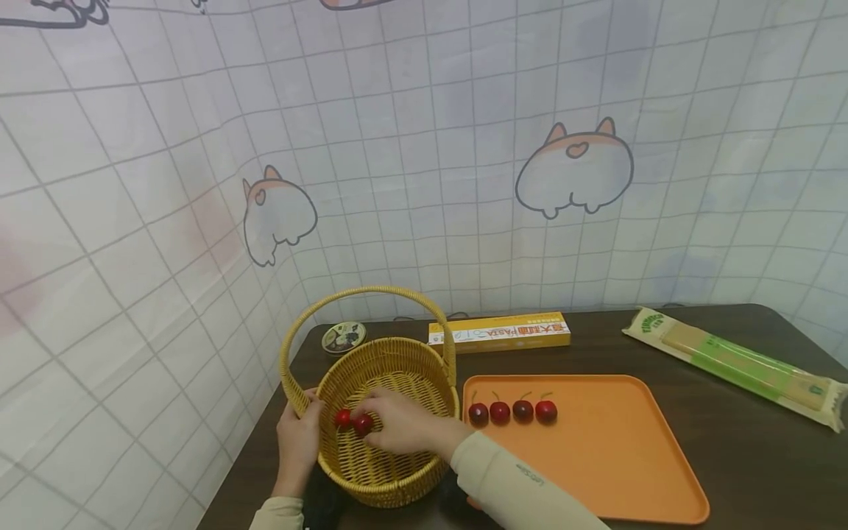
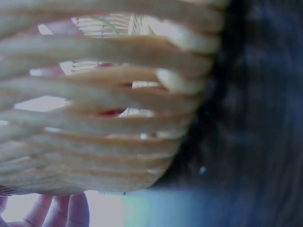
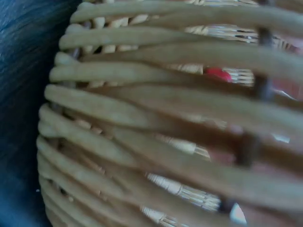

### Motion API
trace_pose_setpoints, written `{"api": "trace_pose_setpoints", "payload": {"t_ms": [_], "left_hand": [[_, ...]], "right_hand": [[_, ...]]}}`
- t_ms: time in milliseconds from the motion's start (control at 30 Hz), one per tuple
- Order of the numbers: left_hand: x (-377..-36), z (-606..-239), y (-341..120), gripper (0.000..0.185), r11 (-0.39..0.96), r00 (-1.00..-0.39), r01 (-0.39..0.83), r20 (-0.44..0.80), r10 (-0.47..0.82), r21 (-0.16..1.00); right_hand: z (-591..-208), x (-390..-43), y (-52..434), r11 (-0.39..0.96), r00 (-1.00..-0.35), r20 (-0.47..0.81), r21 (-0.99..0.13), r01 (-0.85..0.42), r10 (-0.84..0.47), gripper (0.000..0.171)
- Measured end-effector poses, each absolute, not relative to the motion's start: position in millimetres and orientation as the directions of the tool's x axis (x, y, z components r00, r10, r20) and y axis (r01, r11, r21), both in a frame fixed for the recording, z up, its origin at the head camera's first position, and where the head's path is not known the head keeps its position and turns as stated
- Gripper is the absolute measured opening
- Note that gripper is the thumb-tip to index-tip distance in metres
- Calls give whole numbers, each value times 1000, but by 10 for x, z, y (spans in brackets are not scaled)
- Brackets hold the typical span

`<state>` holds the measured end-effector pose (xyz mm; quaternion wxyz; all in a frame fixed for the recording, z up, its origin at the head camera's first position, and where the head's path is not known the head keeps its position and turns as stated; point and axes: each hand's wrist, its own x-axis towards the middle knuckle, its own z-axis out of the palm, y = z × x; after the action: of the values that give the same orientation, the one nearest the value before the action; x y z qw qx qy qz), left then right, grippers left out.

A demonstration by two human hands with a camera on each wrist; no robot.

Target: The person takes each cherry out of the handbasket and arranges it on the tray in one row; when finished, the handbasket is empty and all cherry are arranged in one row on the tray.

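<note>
A: Starting at the left, what is the left hand [image 1: 297, 442] doing?

B: It is gripping the rim of the wicker basket [image 1: 397, 482], fingers curled over the woven edge near the foot of the arched handle.

A: And what is lying inside the basket?

B: Two glossy red cherries [image 1: 353, 421] are sitting on the woven floor. The right hand [image 1: 403, 432] is reaching in over the rim, its fingertips closing on the nearer cherry.

A: What is lying further right?

B: A smooth orange tray [image 1: 616, 456] with rounded corners is carrying four cherries in a row [image 1: 511, 411], stems up. Behind it a long yellow pasta box [image 1: 500, 331] is lying flat, and a clear packet of noodles [image 1: 742, 364] is lying far right on the dark table [image 1: 762, 442].

A: Are the wrist views adding anything?

B: Both are pressing close against the weave [image 3: 142, 118], showing thick pale strands with red glimpsed through the gaps; only the head view is showing the hands whole.
</note>
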<state>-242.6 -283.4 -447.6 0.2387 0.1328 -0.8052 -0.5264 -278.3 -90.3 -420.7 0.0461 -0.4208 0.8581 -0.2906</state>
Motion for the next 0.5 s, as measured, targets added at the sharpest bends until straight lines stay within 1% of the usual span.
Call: {"api": "trace_pose_setpoints", "payload": {"t_ms": [67, 167, 300, 500], "left_hand": [[-2429, -4479, -2834, 23, 406, -853, 32, 237, -465, 913], [-2429, -4481, -2831, 25, 404, -854, 21, 226, -469, 915], [-2430, -4480, -2837, 27, 405, -854, 12, 220, -472, 914], [-2425, -4481, -2853, 28, 399, -855, 32, 232, -464, 916]], "right_hand": [[-4228, -2788, -925, 482, -634, 165, -516, -709, -756, 41], [-4248, -2803, -942, 465, -599, 170, -479, -744, -783, 44], [-4271, -2826, -947, 431, -546, 160, -451, -781, -822, 41], [-4296, -2828, -949, 436, -531, 116, -441, -785, -839, 36]]}}
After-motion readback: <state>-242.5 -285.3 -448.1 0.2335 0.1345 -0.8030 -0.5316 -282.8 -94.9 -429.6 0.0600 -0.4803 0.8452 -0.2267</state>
